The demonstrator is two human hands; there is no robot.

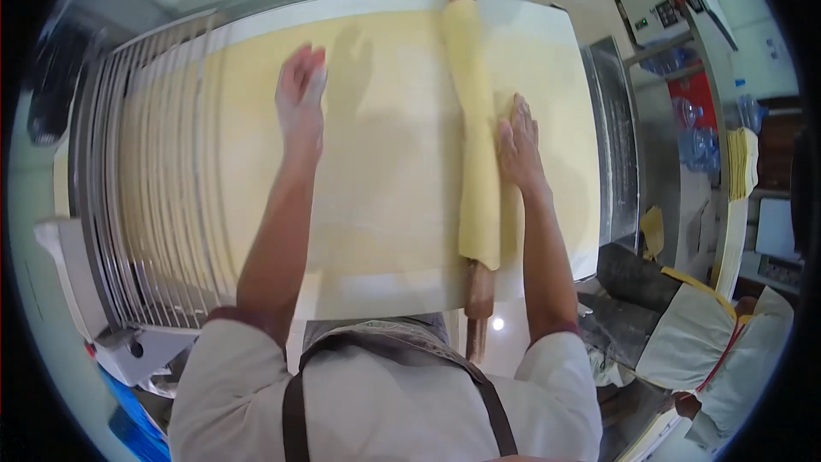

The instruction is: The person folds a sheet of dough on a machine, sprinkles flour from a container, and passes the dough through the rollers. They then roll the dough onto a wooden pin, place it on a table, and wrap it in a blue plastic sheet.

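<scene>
Long wooden rolling pin (475,145) wound with pale yellow dough, lying lengthwise across the wide pale yellow dough sheet (385,162) on the white conveyor belt (376,295); the right hand (517,141) rests flat against its right side, fingers together and extended. Left hand (301,98), open with fingers close together, lies palm down on the sheet, well left of the pin. Metal guard grille (145,180) covers the sheet's left part; a person in white (718,351) stands at lower right.
</scene>
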